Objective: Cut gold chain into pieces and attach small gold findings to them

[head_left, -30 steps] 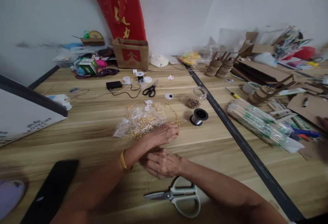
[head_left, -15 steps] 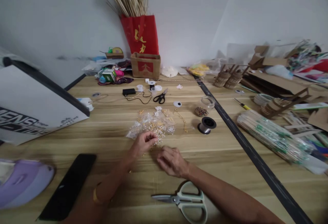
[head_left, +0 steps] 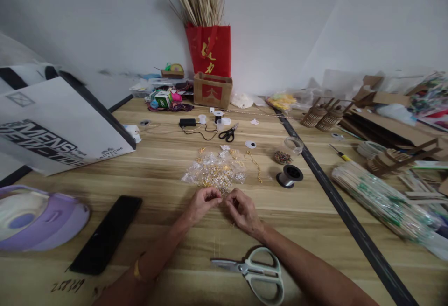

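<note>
The spread of small gold and silver-coloured findings (head_left: 212, 171), partly in crumpled clear bags, begins on the left just beyond the knuckles of the left hand (head_left: 202, 203) and runs rightward along the far side of both hands, ending short of a gold chain (head_left: 259, 170) that lies on the bare wood. Its loose silver-coloured bits come nearest to the fingertips at the gap between the hands; whether any fingertip touches them I cannot tell. The chain lies apart from the fingers, beyond the right hand (head_left: 244, 210) and a little to its right. The left hand has its fingers bent inward, thumb and forefinger brought close together at their tips and pointing right; whether they are fully closed, or pinch something too fine to make out, the view does not show. The right hand mirrors it from the other side, fingers curled, thumb and forefinger tips close together and pointing toward the left hand's, with a narrow gap between the two hands; what they hold, if anything, cannot be told either. Pale-handled scissors (head_left: 247, 267) lie on the near side of the right hand, blades pointing left.
</note>
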Available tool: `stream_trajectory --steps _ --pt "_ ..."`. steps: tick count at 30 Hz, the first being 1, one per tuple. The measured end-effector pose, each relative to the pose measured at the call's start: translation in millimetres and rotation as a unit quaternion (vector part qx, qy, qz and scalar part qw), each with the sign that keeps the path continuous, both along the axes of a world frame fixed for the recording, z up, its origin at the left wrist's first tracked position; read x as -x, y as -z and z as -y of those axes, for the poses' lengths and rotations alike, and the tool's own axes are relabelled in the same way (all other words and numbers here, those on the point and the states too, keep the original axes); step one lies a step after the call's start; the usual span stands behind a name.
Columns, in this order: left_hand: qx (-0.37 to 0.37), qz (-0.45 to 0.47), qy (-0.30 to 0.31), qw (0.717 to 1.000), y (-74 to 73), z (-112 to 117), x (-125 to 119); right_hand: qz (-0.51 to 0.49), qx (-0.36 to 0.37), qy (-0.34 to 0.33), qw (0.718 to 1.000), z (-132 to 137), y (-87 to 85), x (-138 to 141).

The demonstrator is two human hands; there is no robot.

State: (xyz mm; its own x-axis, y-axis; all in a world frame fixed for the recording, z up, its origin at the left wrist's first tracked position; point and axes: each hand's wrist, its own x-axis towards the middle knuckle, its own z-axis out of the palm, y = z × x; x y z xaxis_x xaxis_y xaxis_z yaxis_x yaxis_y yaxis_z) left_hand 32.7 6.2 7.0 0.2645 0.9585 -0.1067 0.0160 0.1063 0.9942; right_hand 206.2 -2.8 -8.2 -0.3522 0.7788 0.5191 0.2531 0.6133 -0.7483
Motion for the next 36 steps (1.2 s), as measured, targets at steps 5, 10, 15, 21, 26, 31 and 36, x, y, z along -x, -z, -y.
stream_trajectory --steps 5,10,15,21,26,31,36 --pt "0.011 0.007 -0.002 1.000 8.3 -1 2 -0.013 0.023 0.001 1.000 -2 1.3 2" --pt "0.022 -0.008 -0.005 1.000 10.1 0 3 -0.017 0.038 -0.006 0.999 -3 1.9 2" --pt "0.027 -0.008 0.002 1.000 9.7 1 4 -0.009 0.041 -0.008 0.999 -4 2.6 1" --pt "0.041 0.027 -0.006 0.999 10.7 1 7 0.005 0.039 -0.010 0.999 -4 3.2 1" --pt "0.046 0.037 -0.012 0.998 9.6 1 8 0.013 0.029 -0.012 0.999 -4 3.4 1" --pt "0.040 0.028 -0.021 0.999 9.2 2 6 0.021 0.023 -0.019 0.999 -3 2.2 1" --pt "0.032 0.027 -0.028 0.999 11.6 4 5 0.024 0.021 -0.018 0.999 -3 2.0 0"
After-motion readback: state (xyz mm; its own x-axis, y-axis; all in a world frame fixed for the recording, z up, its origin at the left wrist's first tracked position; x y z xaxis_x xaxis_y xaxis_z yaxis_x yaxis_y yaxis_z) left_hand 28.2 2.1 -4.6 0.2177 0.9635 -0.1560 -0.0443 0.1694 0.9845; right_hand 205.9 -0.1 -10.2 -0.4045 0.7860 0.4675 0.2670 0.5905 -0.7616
